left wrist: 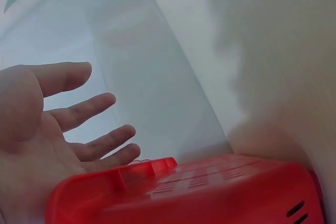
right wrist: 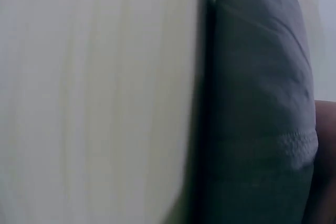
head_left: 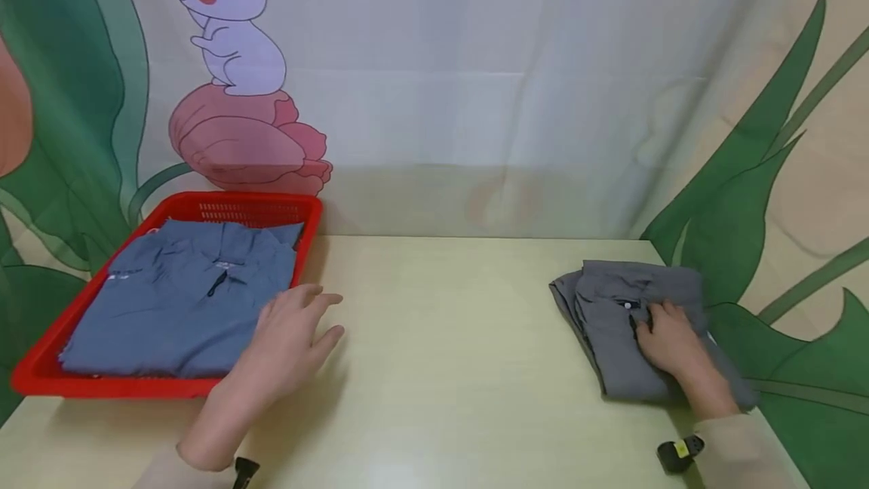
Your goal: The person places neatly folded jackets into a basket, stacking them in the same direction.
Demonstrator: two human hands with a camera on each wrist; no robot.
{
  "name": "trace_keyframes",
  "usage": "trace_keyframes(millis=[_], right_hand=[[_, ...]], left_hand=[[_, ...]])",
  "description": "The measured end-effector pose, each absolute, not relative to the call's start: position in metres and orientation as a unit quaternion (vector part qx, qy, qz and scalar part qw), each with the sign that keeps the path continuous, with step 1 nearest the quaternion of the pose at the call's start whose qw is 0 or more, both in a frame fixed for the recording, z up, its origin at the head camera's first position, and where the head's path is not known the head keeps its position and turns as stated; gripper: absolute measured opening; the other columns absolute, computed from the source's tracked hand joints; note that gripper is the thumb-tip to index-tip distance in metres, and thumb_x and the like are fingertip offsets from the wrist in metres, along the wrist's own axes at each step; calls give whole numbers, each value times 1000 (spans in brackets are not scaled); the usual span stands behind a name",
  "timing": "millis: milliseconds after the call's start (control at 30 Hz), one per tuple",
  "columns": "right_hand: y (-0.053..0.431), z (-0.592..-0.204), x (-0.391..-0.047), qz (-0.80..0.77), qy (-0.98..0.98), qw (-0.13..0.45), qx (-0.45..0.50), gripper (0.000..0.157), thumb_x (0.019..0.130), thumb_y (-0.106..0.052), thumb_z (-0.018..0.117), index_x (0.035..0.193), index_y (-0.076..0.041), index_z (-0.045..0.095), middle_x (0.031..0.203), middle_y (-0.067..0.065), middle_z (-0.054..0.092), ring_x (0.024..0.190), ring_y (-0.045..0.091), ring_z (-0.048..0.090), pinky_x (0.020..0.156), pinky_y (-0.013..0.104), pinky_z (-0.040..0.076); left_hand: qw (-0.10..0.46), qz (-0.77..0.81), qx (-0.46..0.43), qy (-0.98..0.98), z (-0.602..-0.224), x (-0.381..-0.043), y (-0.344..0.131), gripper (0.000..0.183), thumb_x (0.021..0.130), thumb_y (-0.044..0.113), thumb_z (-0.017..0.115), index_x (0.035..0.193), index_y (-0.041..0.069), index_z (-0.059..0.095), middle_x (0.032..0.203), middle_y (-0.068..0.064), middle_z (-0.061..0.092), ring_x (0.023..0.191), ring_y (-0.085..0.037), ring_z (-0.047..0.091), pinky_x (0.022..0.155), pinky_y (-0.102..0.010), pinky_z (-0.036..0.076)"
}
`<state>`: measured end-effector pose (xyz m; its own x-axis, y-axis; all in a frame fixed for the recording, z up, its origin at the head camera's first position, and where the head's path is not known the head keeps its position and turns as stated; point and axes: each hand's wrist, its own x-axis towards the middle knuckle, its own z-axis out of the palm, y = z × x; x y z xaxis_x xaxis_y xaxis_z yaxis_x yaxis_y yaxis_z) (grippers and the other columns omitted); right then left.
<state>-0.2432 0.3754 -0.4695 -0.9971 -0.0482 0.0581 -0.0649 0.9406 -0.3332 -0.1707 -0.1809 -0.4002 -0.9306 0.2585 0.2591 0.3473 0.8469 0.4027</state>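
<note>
In the head view, my left hand [head_left: 288,334] is beside the right side of a red plastic basket [head_left: 308,240], fingers spread and holding nothing. The left wrist view shows that hand's loose fingers [left wrist: 89,111] above the basket's rim. Inside the basket lies a folded blue garment [head_left: 170,300] with a dark zipper pull. At the right, my right hand [head_left: 672,342] rests on a folded grey garment [head_left: 621,361], thumb and fingers apart near its black zipper pull. The right wrist view has the grey garment's folded edge [right wrist: 262,77] close up; the fingertips are hidden there.
A pale table [head_left: 448,345] lies under both hands. A cloth backdrop [head_left: 441,96] with a cartoon rabbit [head_left: 237,44] and leaves hangs behind it. The grey garment is close to the table's right edge.
</note>
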Motion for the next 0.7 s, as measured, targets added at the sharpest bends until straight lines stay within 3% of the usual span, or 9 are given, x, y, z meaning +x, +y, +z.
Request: trace_keyframes(millis=[200, 400, 700], right_hand=[[352, -465, -242, 156, -987, 23, 37, 50, 102, -13, 49, 135, 25, 44, 138, 49, 38, 128, 64, 38, 103, 70, 36], [328, -461, -243, 154, -985, 30, 67, 50, 101, -17, 55, 132, 22, 50, 132, 44, 49, 122, 60, 48, 100, 66, 42], [294, -457, -238, 182, -976, 14, 117, 51, 102, -22, 60, 137, 14, 54, 138, 37, 52, 130, 55, 47, 105, 65, 40]], left_hand=[[105, -243, -185, -947, -405, -168, -173, 37, 95, 15, 72, 129, 3, 66, 131, -22, 58, 122, -41, 53, 103, -64, 40], [68, -257, -199, -943, -411, -168, -161, 35, 95, 17, 72, 127, 4, 67, 125, -14, 62, 115, -34, 60, 96, -56, 50], [21, -257, -192, -947, -419, -171, -150, 35, 97, 20, 71, 128, 4, 67, 127, -13, 62, 120, -35, 58, 102, -54, 46]])
